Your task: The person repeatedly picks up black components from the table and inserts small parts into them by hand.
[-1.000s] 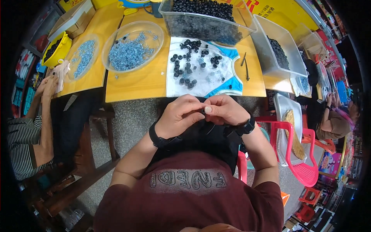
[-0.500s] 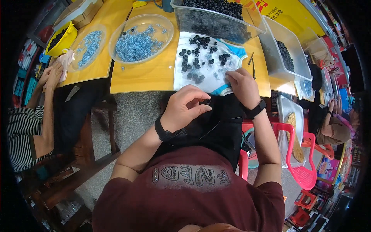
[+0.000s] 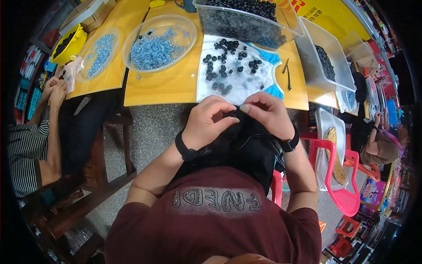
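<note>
My left hand (image 3: 206,118) pinches a small black ribbed plastic part (image 3: 233,114) between thumb and fingers, just off the table's front edge. Close beside it, my right hand (image 3: 271,115) has thumb and forefinger pressed together at the black part's upper right; anything in that pinch is too small to make out. Both hands are above my lap. Beyond them lies a white cloth with blue trim (image 3: 204,90), scattered with black parts (image 3: 254,66) like the held one and small clear pieces (image 3: 223,77).
Behind the cloth stands a clear bin (image 3: 246,31) of black parts, with another bin (image 3: 343,81) at right. A round tray (image 3: 126,55) on the left holds clear bluish pieces. Two thin dark tools (image 3: 289,79) lie right of the cloth. Co-workers' hands (image 3: 56,90) work at far left and far right.
My right hand has left the cloth and come left to meet my left hand. The left hand stays nearly still, with the black part in it.
</note>
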A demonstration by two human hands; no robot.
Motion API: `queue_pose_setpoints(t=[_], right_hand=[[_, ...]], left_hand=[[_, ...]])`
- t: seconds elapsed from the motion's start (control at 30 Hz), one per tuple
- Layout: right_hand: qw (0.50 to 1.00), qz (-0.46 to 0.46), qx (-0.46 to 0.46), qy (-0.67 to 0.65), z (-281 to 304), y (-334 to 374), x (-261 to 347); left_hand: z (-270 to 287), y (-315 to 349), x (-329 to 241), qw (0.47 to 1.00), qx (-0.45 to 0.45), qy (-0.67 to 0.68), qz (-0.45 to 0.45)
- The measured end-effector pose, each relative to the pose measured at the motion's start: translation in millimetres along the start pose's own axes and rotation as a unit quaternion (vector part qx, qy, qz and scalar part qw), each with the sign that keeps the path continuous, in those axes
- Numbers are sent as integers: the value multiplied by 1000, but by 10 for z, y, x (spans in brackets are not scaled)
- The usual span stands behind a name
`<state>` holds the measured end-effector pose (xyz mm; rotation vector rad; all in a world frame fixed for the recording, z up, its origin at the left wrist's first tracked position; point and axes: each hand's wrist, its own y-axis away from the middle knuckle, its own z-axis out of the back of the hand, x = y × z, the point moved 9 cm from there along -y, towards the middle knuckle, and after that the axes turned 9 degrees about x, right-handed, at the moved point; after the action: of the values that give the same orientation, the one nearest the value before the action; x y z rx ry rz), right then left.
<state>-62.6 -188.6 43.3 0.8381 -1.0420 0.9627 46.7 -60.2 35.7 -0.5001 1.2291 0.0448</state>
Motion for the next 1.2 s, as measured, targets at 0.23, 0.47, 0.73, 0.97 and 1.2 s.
queue_pose_setpoints(t=[0.23, 0.47, 0.73, 0.97, 1.2], right_hand=[[1000, 5, 7, 6, -130, 63, 99], [995, 42, -28, 89, -181, 114, 208], [994, 58, -62, 71, -198, 160, 94], [966, -121, 54, -221, -412, 175, -278], [942, -129, 90, -296, -446, 262, -387]], left_hand=[[6, 13, -24, 999, -5, -45, 12], [6, 24, -62, 996, -8, -78, 28], [-19, 25, -126, 995, -2, -95, 7], [-52, 30, -211, 994, 13, -98, -36], [-140, 15, -162, 997, 59, -46, -37]])
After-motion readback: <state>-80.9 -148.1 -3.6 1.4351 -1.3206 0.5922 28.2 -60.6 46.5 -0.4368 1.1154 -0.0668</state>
